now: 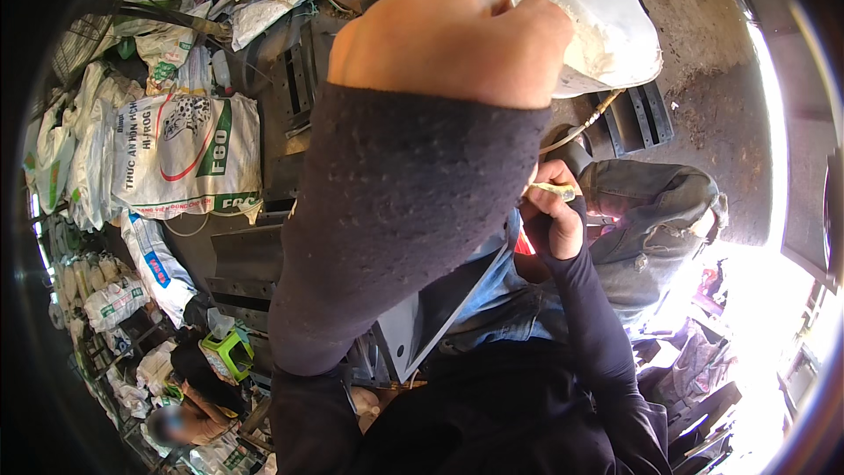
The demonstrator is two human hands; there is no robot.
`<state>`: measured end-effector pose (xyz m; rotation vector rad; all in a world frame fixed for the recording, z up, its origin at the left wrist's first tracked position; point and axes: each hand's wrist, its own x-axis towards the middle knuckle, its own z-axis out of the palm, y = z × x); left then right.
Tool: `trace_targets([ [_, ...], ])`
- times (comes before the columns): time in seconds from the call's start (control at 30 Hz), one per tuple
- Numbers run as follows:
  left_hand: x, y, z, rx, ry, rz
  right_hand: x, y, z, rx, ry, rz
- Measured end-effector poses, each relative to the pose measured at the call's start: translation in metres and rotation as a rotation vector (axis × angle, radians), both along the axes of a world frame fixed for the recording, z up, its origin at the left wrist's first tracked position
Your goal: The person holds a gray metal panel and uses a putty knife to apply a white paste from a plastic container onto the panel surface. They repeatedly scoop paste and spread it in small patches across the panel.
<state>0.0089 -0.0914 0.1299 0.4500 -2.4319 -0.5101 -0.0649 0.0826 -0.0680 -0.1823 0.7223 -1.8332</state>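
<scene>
My left hand (448, 31), in a dark sleeve, is raised close to view with its fingers curled. It overlaps the left edge of a white plastic tub (629, 13) with pale powdery stuff inside. The fingertips are hidden, so whether they grip the tub or something else does not show. Lower down, over my jeans, my right hand (558, 224) is closed, its thumb against a small crumpled yellowish strip (556, 190). Part of that strip disappears behind my left forearm. A bit of something red (525, 242) shows beside the right hand.
Dark steel channel pieces (629, 119) with holes lie around, and a grey angled metal part (413, 334) is by my lap. A thin hose (585, 127) runs near the tub. Printed white sacks (185, 154) fill the left. Another person (198, 413) and a green stool (230, 354) are lower left.
</scene>
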Motion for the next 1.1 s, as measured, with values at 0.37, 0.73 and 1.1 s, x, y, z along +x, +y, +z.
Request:
trace_targets([
  [0.37, 0.0042, -0.0041, -0.0014, -0.069, -0.094, 0.021, -0.0019, 0.0, 0.0022, -0.018, 0.019, 0.007],
  [0.73, 0.0039, -0.0037, -0.0009, -0.079, -0.119, 0.028, -0.0014, -0.0027, 0.0007, -0.012, -0.006, 0.01],
  [1.1, 0.003, -0.0028, -0.0017, -0.086, -0.094, 0.032, -0.0018, -0.0048, 0.0033, 0.058, 0.017, 0.004],
])
